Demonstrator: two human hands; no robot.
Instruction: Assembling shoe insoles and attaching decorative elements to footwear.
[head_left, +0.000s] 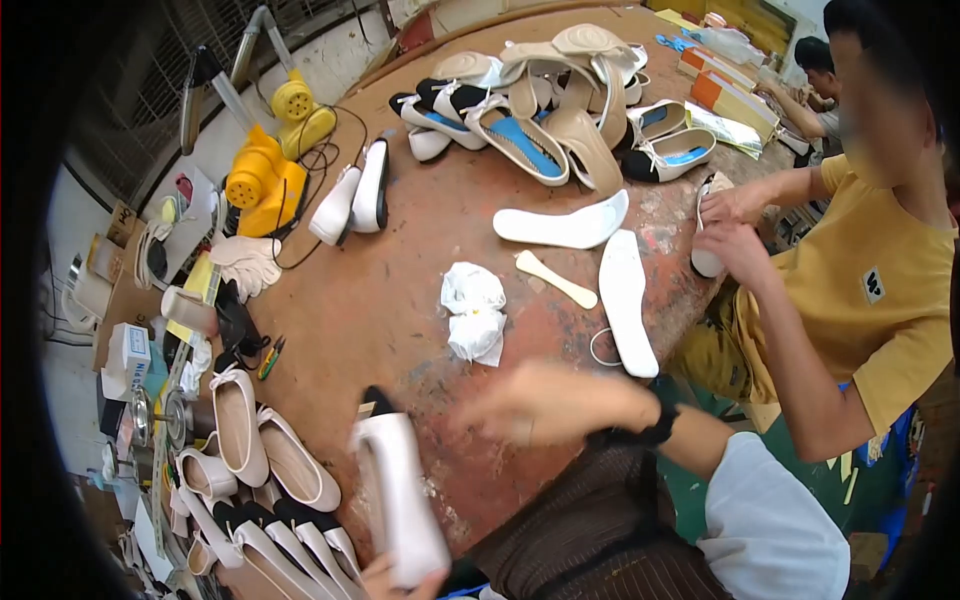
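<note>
My left hand (402, 578) grips the heel end of a white flat shoe (400, 490) with a black toe, held over the near part of the table, its toe pointing away from me. The shoe is slightly blurred. To its right my right hand (540, 403), wearing a black wristband, is smeared by motion above the tabletop; its fingers cannot be made out. Beyond it lie a crumpled white paper bundle (473, 312), a cream shoehorn-like strip (556, 278) and two white insoles (560, 222).
Finished-looking flats (300, 460) crowd the left edge. A pile of shoes and beige insoles (565, 110) stands at the back. Yellow tools (265, 180) with cords and white gloves (247, 263) lie far left. At right, a co-worker in a yellow shirt (850, 290) handles a shoe.
</note>
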